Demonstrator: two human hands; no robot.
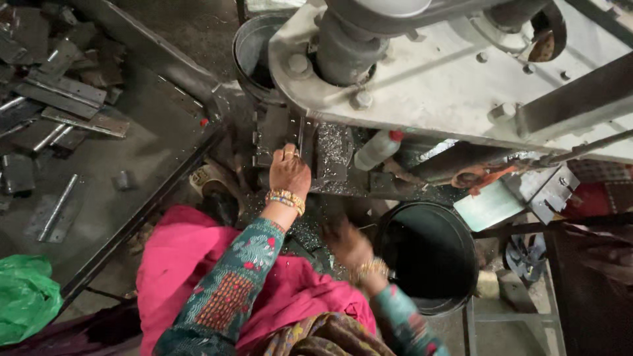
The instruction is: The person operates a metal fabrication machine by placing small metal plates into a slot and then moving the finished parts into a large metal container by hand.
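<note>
My left hand (289, 173), with bangles at the wrist and a ring, reaches forward to the dark die block (277, 132) under the big grey press frame (448, 86). Its fingertips are pinched on a small metal piece (291, 149) at the block's edge. My right hand (348, 242) is blurred by motion, low beside the rim of a black bucket (428, 258); whether it holds anything is unclear. Bright metal shavings (333, 142) lie on the press bed just right of my left hand.
A white plastic bottle with a red cap (377, 149) lies under the press. A second bucket (254, 53) stands behind the block. Several flat metal hinge plates (62, 99) are scattered at the left. A green bag (23, 296) sits at lower left, and pink cloth (184, 257) covers my lap.
</note>
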